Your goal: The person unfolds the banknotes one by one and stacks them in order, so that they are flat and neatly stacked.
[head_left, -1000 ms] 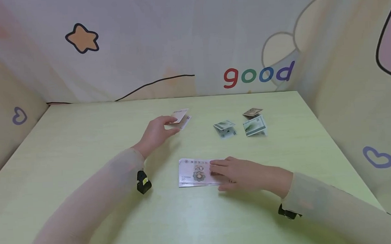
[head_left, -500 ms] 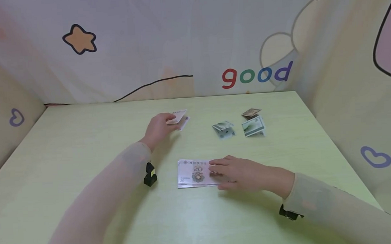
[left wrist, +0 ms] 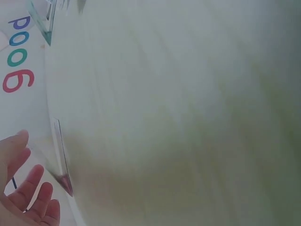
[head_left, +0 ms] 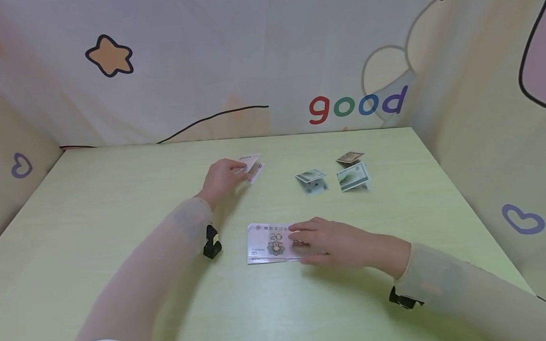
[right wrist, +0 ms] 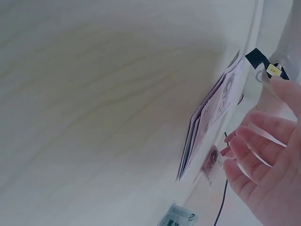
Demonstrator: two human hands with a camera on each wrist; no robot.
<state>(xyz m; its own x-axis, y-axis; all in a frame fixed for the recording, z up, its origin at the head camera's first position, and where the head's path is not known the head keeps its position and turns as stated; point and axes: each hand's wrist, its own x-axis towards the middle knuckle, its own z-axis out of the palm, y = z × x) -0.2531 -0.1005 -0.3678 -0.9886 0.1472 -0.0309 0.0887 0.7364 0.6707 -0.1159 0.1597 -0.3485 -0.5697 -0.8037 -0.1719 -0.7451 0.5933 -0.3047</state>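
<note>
A stack of pinkish play banknotes (head_left: pixel 262 241) marked 20 lies near the middle of the table. My right hand (head_left: pixel 334 242) is over the stack's right end with its fingers extended, hiding that part. In the right wrist view, the fingers (right wrist: pixel 258 150) look relaxed and spread beside the stack. Farther back, my left hand (head_left: pixel 221 180) pinches a folded pinkish banknote (head_left: pixel 255 172) at its left side. That note stands half open like a tent lying on its side. In the left wrist view, the thumb and fingers (left wrist: pixel 33 188) are at its raised flap.
Right of the left hand are two folded green banknotes, one (head_left: pixel 311 181) nearer and another (head_left: pixel 353 176) farther right. A folded brown banknote (head_left: pixel 350 158) stands behind the second. The table (head_left: pixel 120 206) ends at a printed fabric backdrop (head_left: pixel 197 68).
My left hand has moved slightly forward and its thumb and fingers have closed toward the folded pinkish banknote. The right hand stays at the stack, shifted only slightly.
</note>
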